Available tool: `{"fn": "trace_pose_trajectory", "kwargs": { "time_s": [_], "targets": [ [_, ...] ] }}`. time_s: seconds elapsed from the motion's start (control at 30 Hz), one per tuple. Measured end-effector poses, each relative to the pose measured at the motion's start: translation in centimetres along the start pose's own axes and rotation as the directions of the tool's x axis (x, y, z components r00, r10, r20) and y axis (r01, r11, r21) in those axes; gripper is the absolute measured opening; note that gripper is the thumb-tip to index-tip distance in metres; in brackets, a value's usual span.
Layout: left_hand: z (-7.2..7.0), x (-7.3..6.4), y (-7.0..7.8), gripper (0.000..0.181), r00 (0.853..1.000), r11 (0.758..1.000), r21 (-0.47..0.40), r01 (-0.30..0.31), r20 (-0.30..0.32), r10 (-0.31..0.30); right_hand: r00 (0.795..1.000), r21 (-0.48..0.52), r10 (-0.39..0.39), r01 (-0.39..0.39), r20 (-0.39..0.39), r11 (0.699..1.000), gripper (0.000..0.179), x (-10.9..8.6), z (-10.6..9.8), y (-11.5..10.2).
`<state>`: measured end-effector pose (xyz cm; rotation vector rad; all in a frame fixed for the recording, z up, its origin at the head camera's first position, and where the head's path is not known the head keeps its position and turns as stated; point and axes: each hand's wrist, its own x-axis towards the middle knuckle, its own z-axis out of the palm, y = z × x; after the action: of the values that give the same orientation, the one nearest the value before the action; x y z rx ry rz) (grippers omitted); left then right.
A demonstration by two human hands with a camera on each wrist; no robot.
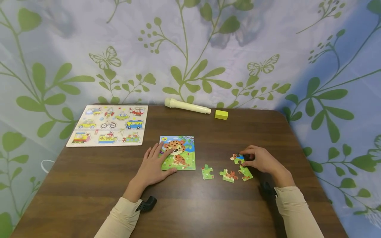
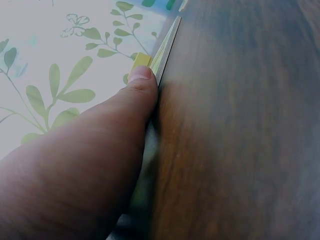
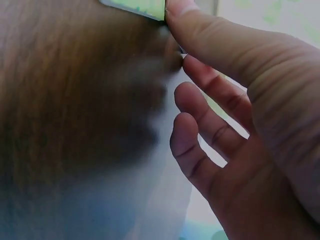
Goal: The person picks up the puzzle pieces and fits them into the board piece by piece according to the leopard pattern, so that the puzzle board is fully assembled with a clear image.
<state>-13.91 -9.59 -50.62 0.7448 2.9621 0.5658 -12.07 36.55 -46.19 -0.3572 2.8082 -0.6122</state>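
My left hand point(image 1: 153, 168) rests with spread fingers on the left side of a square leopard picture puzzle board point(image 1: 190, 158). In the left wrist view its thumb point(image 2: 142, 82) lies along the board's edge. To the right, my right hand point(image 1: 263, 161) pinches a puzzle piece point(image 1: 237, 158) with blue, green and orange on it between thumb and fingers. Close below that hand lies a green puzzle piece point(image 1: 246, 173). Another piece with leopard spots point(image 1: 228, 175) and a green piece point(image 1: 207, 172) lie between it and the board.
A wooden board with vehicle pictures point(image 1: 107, 126) lies at the back left. Along the back edge are a cream microphone-shaped object point(image 1: 187, 105) and a yellow block point(image 1: 221, 114). Leaf-patterned cloth point(image 1: 134, 49) hangs behind the brown table point(image 1: 190, 211).
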Motion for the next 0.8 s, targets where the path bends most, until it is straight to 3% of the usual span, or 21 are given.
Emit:
{"fn": "trace_pose_trajectory", "kwargs": {
  "time_s": [0.2,0.43,0.8],
  "targets": [
    [0.0,0.2,-0.1,0.082,1.000,1.000,0.009,0.001,-0.012,-0.001,0.999,-0.078,-0.040,0.041,0.005,0.996,0.036,0.2,-0.2,-0.5],
    [0.1,0.3,-0.1,0.082,1.000,1.000,0.003,0.002,0.002,-0.002,1.000,-0.189,-0.013,0.009,-0.017,0.982,0.039,-0.1,0.3,-1.1],
    [0.2,0.2,0.0,0.082,1.000,1.000,0.007,0.016,0.006,-0.016,0.994,-0.111,-0.012,-0.001,-0.113,0.994,0.040,-0.3,1.3,-1.3]
  ]
}}
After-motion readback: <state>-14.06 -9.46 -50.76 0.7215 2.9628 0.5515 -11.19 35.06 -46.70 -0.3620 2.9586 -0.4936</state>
